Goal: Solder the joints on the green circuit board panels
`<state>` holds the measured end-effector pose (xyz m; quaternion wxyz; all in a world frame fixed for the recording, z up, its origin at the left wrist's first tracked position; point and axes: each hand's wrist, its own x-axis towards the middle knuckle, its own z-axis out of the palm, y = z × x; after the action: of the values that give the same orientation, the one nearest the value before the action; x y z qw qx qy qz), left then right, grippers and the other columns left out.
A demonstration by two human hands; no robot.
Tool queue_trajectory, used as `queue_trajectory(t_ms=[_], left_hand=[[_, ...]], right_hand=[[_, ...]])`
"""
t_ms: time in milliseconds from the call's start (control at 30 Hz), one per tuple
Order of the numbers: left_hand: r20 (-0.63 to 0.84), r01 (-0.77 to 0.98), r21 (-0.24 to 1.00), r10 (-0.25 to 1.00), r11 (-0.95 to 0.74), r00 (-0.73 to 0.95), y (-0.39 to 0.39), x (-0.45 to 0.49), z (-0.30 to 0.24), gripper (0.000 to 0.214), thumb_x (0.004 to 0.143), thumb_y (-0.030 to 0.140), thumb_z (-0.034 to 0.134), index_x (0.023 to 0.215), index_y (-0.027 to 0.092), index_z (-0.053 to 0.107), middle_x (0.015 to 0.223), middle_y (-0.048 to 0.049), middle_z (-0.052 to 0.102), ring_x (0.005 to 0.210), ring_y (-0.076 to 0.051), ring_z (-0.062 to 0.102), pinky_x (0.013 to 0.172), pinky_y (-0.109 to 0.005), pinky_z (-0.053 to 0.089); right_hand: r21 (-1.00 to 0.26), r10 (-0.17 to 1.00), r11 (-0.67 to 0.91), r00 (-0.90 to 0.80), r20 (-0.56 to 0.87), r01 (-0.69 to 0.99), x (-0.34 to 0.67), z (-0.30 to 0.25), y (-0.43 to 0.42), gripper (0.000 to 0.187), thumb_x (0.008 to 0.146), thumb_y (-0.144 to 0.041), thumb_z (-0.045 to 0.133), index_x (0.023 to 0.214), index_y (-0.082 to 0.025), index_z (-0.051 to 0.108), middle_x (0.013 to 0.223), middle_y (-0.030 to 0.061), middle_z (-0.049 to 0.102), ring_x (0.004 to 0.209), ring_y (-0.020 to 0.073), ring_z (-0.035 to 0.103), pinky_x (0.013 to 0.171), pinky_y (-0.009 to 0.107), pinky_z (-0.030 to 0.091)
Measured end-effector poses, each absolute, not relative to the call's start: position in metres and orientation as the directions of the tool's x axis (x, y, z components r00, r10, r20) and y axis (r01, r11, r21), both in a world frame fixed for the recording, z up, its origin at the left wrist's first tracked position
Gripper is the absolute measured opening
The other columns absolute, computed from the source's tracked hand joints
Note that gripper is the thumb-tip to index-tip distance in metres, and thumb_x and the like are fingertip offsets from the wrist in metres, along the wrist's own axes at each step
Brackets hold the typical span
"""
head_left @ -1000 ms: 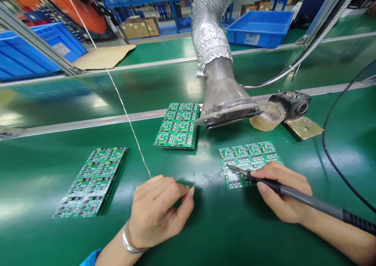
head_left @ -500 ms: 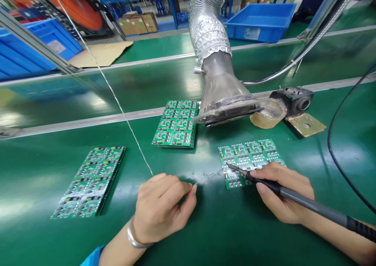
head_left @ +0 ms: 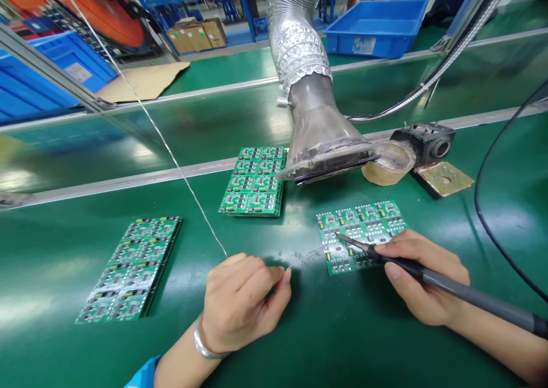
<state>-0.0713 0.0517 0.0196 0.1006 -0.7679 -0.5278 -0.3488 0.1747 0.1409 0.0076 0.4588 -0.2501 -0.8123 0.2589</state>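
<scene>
While the right hand (head_left: 423, 282) grip holds the grey-handled soldering iron (head_left: 471, 298), tip on the green circuit board (head_left: 377, 217) on the tabletop (head_left: 342, 336), the left hand (head_left: 244, 302) pinches thin silver solder wire (head_left: 188, 189), end short of the board. Mid-soldering, I'd say; next move needs wire fed to the tip.

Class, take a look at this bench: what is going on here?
A person is soldering. The right hand holds a soldering iron, its tip on a green circuit board. The left hand pinches solder wire, its end pointing toward that board. Two other board stacks lie on the green table, one beside the fume hood.
</scene>
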Motion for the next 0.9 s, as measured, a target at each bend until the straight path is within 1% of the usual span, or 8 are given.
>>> queue_trajectory(t_ms=[100, 200, 467, 633, 900], left_hand=[[0.636, 0.878, 0.208, 0.742, -0.431, 0.213, 0.0526, -0.0686, 0.0185, 0.013, 0.073, 0.010, 0.063, 0.069, 0.018, 0.054, 0.048, 0.0079, 0.041, 0.042, -0.007, 0.033, 0.044, -0.025, 0.025], [0.626, 0.881, 0.181, 0.742, -0.436, 0.239, 0.0538, -0.0670, 0.0181, 0.014, 0.073, 0.010, 0.064, 0.068, 0.018, 0.054, 0.047, 0.0072, 0.043, 0.042, -0.007, 0.034, 0.044, -0.025, 0.026], [0.607, 0.898, 0.138, 0.752, -0.417, 0.255, 0.0557, -0.0660, 0.0167, 0.014, 0.076, 0.014, 0.061, 0.065, 0.019, 0.054, 0.046, 0.0074, 0.042, 0.041, -0.006, 0.035, 0.045, -0.025, 0.027], [0.606, 0.903, 0.104, 0.746, -0.417, 0.274, 0.0583, -0.0648, 0.0141, 0.015, 0.077, 0.014, 0.061, 0.064, 0.019, 0.054, 0.046, 0.0075, 0.041, 0.041, -0.007, 0.035, 0.045, -0.025, 0.027], [0.615, 0.893, 0.128, 0.741, -0.431, 0.270, 0.0588, -0.0640, 0.0155, 0.015, 0.075, 0.012, 0.063, 0.065, 0.018, 0.053, 0.047, 0.0078, 0.041, 0.041, -0.006, 0.034, 0.044, -0.025, 0.026]], right_hand=[[-0.653, 0.660, 0.731, -0.450, 0.602, 0.199, 0.1766, 0.0081, 0.1417, 0.019, 0.079, -0.010, 0.055, 0.093, -0.020, 0.063, 0.068, 0.0035, 0.062, 0.055, 0.0144, 0.056, 0.047, 0.027, 0.046], [-0.657, 0.652, 0.731, -0.478, 0.589, 0.187, 0.1770, 0.0065, 0.1421, 0.021, 0.078, -0.009, 0.055, 0.095, -0.019, 0.063, 0.069, 0.0035, 0.062, 0.056, 0.0139, 0.056, 0.048, 0.027, 0.046], [-0.665, 0.640, 0.730, -0.500, 0.583, 0.159, 0.1740, 0.0068, 0.1414, 0.021, 0.081, -0.011, 0.053, 0.097, -0.021, 0.062, 0.066, 0.0028, 0.062, 0.054, 0.0147, 0.057, 0.047, 0.028, 0.046], [-0.657, 0.627, 0.737, -0.518, 0.581, 0.156, 0.1740, 0.0075, 0.1409, 0.022, 0.080, -0.011, 0.053, 0.098, -0.021, 0.062, 0.065, 0.0028, 0.061, 0.054, 0.0151, 0.057, 0.046, 0.028, 0.046], [-0.659, 0.620, 0.740, -0.514, 0.593, 0.132, 0.1738, 0.0057, 0.1411, 0.026, 0.077, -0.006, 0.054, 0.098, -0.019, 0.062, 0.065, 0.0030, 0.060, 0.055, 0.0142, 0.056, 0.047, 0.028, 0.046]])
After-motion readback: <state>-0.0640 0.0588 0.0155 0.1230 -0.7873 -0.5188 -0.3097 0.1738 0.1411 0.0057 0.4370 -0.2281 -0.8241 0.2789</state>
